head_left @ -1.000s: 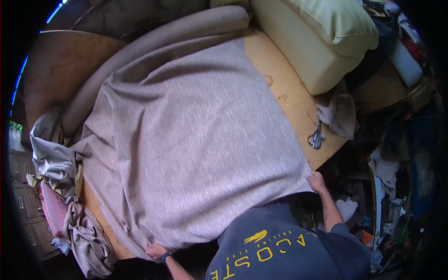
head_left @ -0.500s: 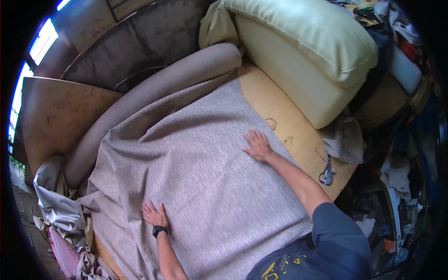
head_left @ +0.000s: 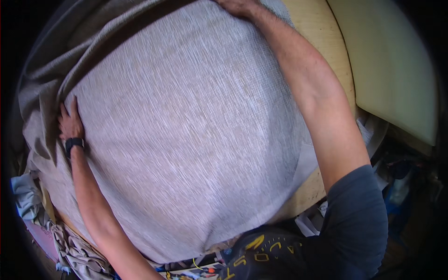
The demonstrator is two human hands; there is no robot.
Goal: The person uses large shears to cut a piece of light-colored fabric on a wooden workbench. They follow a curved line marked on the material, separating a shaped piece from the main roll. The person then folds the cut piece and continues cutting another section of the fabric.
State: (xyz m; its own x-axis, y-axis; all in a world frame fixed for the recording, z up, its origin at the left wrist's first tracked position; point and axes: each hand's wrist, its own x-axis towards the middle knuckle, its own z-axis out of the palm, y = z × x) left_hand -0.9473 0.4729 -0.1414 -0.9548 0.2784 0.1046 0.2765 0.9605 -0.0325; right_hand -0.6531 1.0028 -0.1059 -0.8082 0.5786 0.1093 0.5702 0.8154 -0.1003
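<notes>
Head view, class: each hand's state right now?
Left hand: open, resting on the fabric.
Right hand: cut off by the picture's top edge; cannot tell.

Free room over the fabric [head_left: 186, 130] between the forearms [head_left: 95, 200], with folds [head_left: 44, 114] left, pale cushion [head_left: 392, 65] right.

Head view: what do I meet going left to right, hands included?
Pale cloth → left hand → right hand, cut by the top edge → cream cushion. Fabric left out: it spans both hands.
</notes>
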